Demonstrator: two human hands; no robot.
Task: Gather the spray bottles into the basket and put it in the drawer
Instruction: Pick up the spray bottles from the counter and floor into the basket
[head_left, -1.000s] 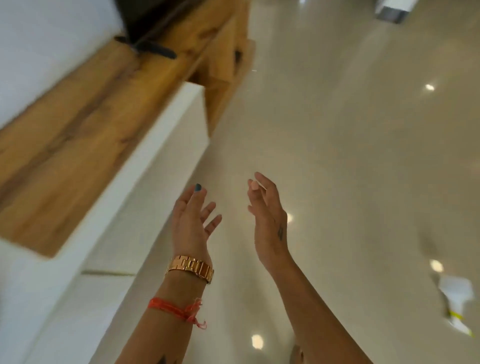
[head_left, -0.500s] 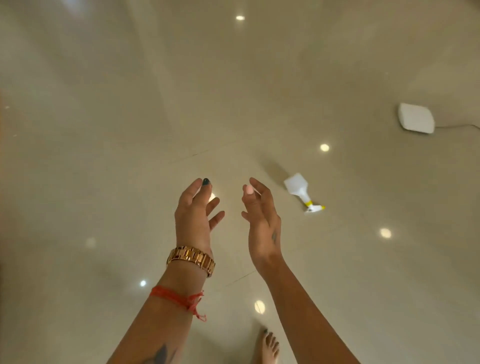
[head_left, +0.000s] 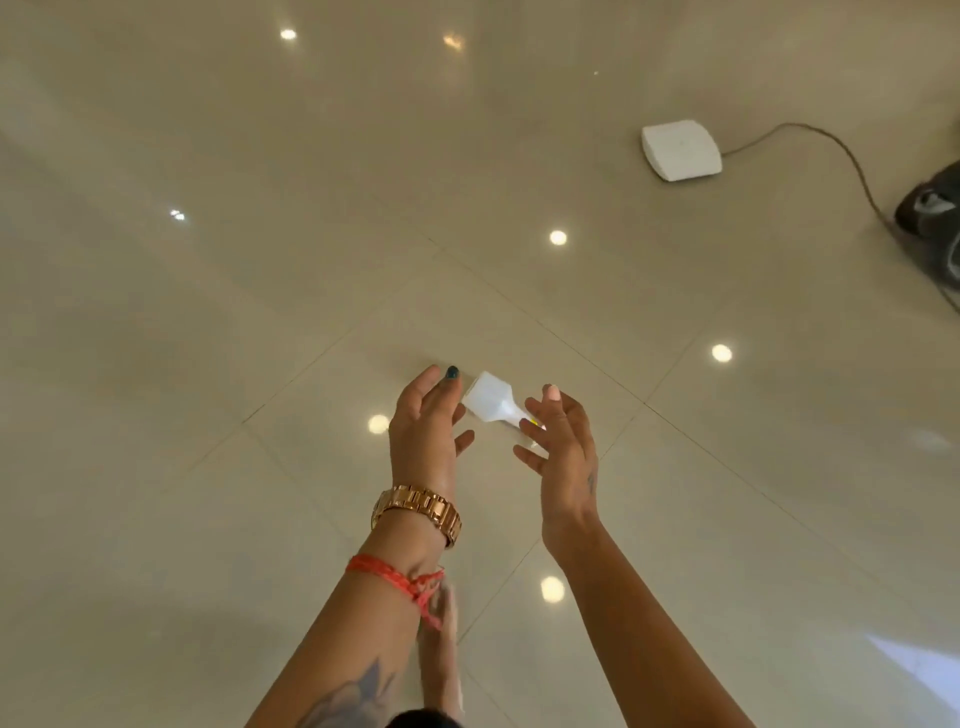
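Note:
A white spray bottle (head_left: 489, 400) with a yellow band at its nozzle lies on its side on the glossy beige floor tiles. Its nozzle end is hidden behind my right hand (head_left: 561, 447). My left hand (head_left: 423, 431), with a gold watch and a red thread on the wrist, is held up just left of the bottle. Both hands are open with fingers spread and frame the bottle from above; neither grips it. No basket or drawer is in view.
A flat white device (head_left: 680, 149) lies on the floor at the upper right, with a cable (head_left: 831, 137) running to a dark object (head_left: 935, 218) at the right edge. My bare foot (head_left: 441, 644) shows below my left arm. Ceiling lights reflect on the tiles.
My view has swung away from the wooden-topped white cabinet onto the floor. The spray bottle has come from my right to between my raised hands.

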